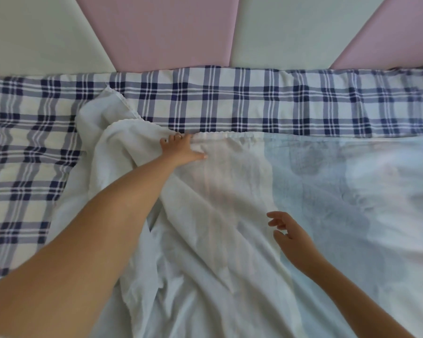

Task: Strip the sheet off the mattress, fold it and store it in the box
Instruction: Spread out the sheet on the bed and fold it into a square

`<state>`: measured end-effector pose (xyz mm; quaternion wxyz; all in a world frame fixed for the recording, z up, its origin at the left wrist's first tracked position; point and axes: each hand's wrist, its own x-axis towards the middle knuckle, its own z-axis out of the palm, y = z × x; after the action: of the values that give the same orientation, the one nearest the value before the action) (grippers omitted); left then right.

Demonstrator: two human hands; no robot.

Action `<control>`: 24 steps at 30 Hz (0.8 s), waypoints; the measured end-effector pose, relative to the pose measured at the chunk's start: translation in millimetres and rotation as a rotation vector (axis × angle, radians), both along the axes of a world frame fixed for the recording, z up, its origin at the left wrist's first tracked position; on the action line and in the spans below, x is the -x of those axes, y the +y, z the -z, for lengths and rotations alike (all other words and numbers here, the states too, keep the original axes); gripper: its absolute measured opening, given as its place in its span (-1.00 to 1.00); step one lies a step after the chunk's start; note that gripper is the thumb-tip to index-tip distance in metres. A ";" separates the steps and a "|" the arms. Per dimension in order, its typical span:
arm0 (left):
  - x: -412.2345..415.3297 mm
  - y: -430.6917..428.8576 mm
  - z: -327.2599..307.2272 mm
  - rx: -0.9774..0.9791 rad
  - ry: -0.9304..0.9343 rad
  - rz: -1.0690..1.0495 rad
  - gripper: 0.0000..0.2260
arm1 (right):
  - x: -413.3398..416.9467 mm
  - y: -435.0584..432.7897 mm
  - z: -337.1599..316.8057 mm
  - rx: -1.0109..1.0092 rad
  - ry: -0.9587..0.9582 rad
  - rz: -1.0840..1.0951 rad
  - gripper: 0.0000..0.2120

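Note:
A thin white sheet (230,215) lies rumpled over the bed, its scalloped far edge running across the middle of the view and bunched up at the left. Under it shows a blue-and-white checked cover (22,142) on the mattress. My left hand (183,148), arm stretched far forward, lies on the sheet's far edge with fingers spread and thumb out to the right. My right hand (291,235) hovers low over the sheet nearer to me, fingers loosely spread and holding nothing. No box is in view.
A padded headboard (156,32) of pink and pale panels rises right behind the bed's far edge. The checked cover stretches bare to the left and along the far strip.

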<state>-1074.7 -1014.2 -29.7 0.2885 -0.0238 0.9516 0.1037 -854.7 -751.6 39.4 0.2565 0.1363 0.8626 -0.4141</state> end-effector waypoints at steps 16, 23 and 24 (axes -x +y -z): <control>-59.0 9.3 -48.4 -0.046 0.284 0.413 -0.79 | -71.6 -4.4 14.9 0.069 -0.006 0.035 -0.54; -261.6 37.4 -83.2 -0.216 0.345 0.773 -0.32 | -91.6 10.5 1.1 -0.525 0.531 -0.037 -0.21; -286.4 38.0 -76.6 -0.232 0.274 0.837 -0.29 | -91.6 14.8 3.7 -0.636 0.569 -0.113 -0.21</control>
<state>-788.3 -976.2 46.9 0.1778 0.4092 0.8908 0.0865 -763.1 -736.8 35.7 -0.0238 0.0414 0.9898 -0.1339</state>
